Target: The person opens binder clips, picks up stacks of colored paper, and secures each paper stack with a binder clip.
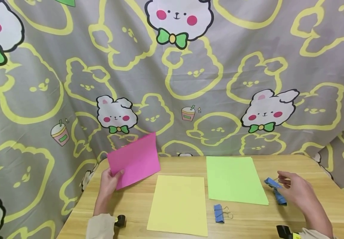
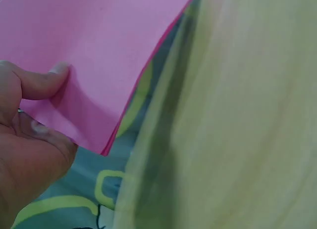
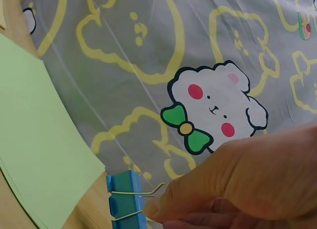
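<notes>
My left hand [image 1: 108,182] grips the near left corner of a small stack of pink paper [image 1: 137,161], thumb on its face. The stack is tilted up off the table; in the left wrist view its layered edge shows beside the thumb [image 2: 47,83]. My right hand [image 1: 298,190] pinches a blue binder clip [image 1: 272,182] by its wire handles, right of the light green paper [image 1: 234,181]. In the right wrist view that clip [image 3: 128,199] hangs close to the green sheets. A second blue binder clip [image 1: 280,198] lies just beneath, partly hidden by the hand.
Yellow paper [image 1: 177,205] lies at the middle front of the wooden table [image 1: 186,164]. A third blue binder clip [image 1: 218,213] rests between the yellow and green papers. Behind the table hangs a grey patterned curtain [image 1: 166,73].
</notes>
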Available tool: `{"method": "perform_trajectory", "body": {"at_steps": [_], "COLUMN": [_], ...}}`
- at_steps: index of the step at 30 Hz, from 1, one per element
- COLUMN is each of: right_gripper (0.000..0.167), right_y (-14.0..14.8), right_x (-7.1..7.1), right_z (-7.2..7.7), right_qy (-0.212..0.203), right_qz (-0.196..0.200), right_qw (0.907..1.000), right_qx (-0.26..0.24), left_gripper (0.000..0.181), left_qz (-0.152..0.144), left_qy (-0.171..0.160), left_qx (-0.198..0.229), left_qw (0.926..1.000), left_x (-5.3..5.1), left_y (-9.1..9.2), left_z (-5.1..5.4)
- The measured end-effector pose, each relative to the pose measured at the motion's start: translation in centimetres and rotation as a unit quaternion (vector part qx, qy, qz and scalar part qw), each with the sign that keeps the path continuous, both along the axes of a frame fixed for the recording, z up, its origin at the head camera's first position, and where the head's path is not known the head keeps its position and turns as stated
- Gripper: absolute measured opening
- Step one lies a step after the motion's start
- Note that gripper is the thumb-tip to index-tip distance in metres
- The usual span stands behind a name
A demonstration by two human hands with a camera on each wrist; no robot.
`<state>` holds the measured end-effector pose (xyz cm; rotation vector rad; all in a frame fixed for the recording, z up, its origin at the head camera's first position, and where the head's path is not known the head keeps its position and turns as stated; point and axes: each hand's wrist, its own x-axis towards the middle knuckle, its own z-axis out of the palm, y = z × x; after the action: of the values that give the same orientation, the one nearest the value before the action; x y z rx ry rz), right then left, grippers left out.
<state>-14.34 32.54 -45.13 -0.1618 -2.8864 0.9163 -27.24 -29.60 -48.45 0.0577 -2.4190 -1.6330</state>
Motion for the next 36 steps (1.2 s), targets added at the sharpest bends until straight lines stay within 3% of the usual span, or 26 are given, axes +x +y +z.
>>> {"method": "perform_trajectory", "body": {"at_steps": [5, 9, 16, 22, 28, 36], "right_gripper": [0.053, 0.056, 0.06, 0.06, 0.063, 0.071], "right_y": [-0.3, -0.4, -0.5, -0.9, -2.0, -2.6], "right_x": [-0.3, -0.3, -0.5, -0.8, -0.9, -1.1], "right_z": [0.3, 0.4, 0.3, 0.3, 0.0, -0.3], "right_qy": [0.013, 0.007, 0.03, 0.024, 0.014, -0.026], "right_qz": [-0.002, -0.001, -0.018, -0.006, 0.015, 0.014], "right_qw": [0.9999, 0.9997, 0.9985, 0.9966, 0.9831, 0.9632], "right_qx": [0.002, -0.025, -0.043, -0.078, -0.182, -0.267], "left_gripper": [0.023, 0.024, 0.027, 0.026, 0.026, 0.026], "left_qz": [0.005, 0.018, -0.012, -0.042, -0.085, -0.136], "left_qy": [0.012, 0.008, -0.004, -0.008, -0.02, -0.025], "left_qx": [0.004, -0.001, 0.031, 0.056, 0.058, 0.078], "left_qw": [0.9999, 0.9998, 0.9994, 0.9975, 0.9945, 0.9874], "left_x": [0.2, 0.7, 1.0, 1.4, 1.5, 2.0], "left_y": [0.4, 0.8, 1.6, 2.7, 4.6, 6.5], "left_z": [1.2, 2.4, 3.5, 4.2, 4.6, 4.5]}}
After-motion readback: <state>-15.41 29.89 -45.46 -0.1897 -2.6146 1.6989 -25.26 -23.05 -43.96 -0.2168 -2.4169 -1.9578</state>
